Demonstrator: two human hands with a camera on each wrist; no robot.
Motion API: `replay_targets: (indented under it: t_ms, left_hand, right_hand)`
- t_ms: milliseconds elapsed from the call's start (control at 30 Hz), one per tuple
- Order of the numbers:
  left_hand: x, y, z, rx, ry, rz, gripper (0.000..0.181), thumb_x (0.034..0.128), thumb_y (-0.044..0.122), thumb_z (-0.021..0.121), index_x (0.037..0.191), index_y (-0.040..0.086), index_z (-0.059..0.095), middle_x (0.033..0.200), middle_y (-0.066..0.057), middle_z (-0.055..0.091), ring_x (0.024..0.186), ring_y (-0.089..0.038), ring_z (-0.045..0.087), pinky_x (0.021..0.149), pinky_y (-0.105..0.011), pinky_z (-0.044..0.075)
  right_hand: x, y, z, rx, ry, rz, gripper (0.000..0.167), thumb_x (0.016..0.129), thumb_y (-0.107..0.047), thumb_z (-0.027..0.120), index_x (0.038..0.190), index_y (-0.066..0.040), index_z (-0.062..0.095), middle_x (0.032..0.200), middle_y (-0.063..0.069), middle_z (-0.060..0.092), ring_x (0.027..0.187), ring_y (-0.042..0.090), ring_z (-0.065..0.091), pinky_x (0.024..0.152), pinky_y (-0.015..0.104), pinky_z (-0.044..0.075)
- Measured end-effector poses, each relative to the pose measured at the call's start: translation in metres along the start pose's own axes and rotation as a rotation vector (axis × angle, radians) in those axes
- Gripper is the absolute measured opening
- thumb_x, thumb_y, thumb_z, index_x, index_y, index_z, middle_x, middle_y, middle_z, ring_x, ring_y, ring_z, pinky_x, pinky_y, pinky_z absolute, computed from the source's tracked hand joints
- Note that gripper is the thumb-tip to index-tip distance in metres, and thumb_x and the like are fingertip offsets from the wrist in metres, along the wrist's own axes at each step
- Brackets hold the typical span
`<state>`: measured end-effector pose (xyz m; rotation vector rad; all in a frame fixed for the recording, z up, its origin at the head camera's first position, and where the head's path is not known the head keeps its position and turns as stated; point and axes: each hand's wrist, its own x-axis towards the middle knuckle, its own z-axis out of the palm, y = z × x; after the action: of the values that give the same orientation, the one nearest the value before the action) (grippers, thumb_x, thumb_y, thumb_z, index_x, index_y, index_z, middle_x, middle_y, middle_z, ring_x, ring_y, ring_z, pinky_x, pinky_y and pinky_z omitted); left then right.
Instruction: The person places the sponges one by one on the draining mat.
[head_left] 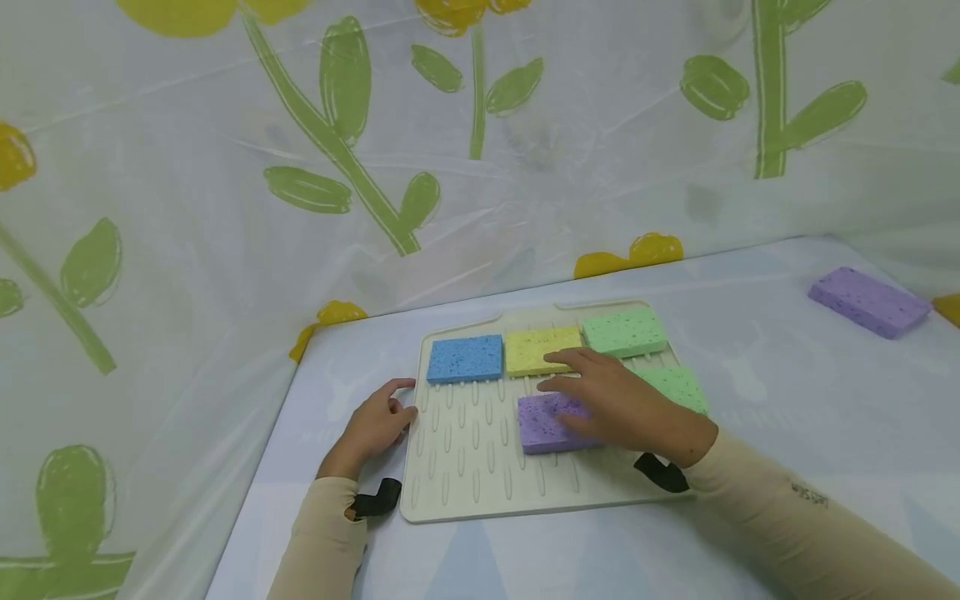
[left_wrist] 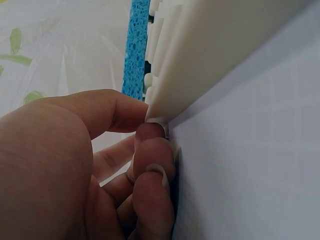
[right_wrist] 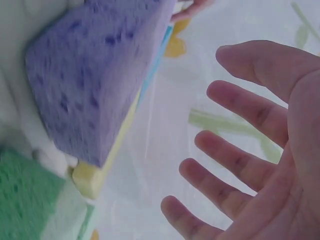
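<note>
The purple sponge [head_left: 542, 427] is laid on a ribbed cream mat [head_left: 487, 502], just before the yellow sponge [head_left: 531, 352], overhung by the empty, spread-fingered right hand [head_left: 613, 404], while the mat's edge is touched, whether gripped being unclear, by the left hand [head_left: 372, 427].

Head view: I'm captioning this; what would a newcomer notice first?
Probably the blue sponge, yellow sponge and a green sponge in a row along the far side of the ridged drying mat. Next, the right hand, spread over the purple sponge. Then the second purple sponge, off the mat to the right.
</note>
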<state>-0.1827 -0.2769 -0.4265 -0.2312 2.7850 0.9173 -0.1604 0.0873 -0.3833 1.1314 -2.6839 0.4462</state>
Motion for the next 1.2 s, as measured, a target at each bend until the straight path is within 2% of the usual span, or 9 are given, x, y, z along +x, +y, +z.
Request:
replay_targets:
  t_ms: [367,767,967,1200]
  left_hand:
    - [-0.002,0.001,0.0,0.0,0.004,0.01,0.054,0.0942,0.026,0.06,0.146,0.022,0.047,0.078,-0.004,0.057,0.06,-0.016,0.054,0.054,-0.029,0.042]
    - [-0.005,0.003,-0.002,0.01,0.0,-0.003,0.055,0.0944,0.026,0.06,0.147,0.022,0.046,0.08,-0.004,0.057,0.06,-0.017,0.054,0.054,-0.029,0.041]
    - [-0.004,0.001,-0.002,0.011,0.009,0.005,0.054,0.0945,0.026,0.06,0.147,0.022,0.046,0.08,-0.004,0.057,0.06,-0.016,0.054,0.053,-0.029,0.041]
    - [-0.002,0.002,-0.001,0.017,0.002,0.016,0.054,0.0948,0.027,0.06,0.147,0.023,0.046,0.081,-0.004,0.057,0.061,-0.016,0.055,0.054,-0.028,0.041]
  right_hand:
    - [-0.001,0.017,-0.012,0.035,0.006,0.121,0.043,0.086,-0.027,0.078,0.126,-0.016,0.07,0.146,0.014,0.053,0.136,0.038,0.048,0.108,0.058,0.041]
    - [-0.004,0.044,-0.021,0.033,0.049,0.148,0.047,0.088,-0.024,0.076,0.13,-0.009,0.065,0.144,0.021,0.052,0.132,0.043,0.049,0.102,0.063,0.042]
    - [-0.006,0.057,-0.026,0.08,0.06,0.184,0.049,0.089,-0.02,0.075,0.134,-0.006,0.062,0.145,0.024,0.049,0.135,0.045,0.044,0.103,0.065,0.039]
    - [-0.009,0.061,-0.031,0.121,0.046,0.223,0.051,0.091,-0.022,0.073,0.138,-0.006,0.058,0.148,0.024,0.046,0.137,0.046,0.04,0.105,0.066,0.038]
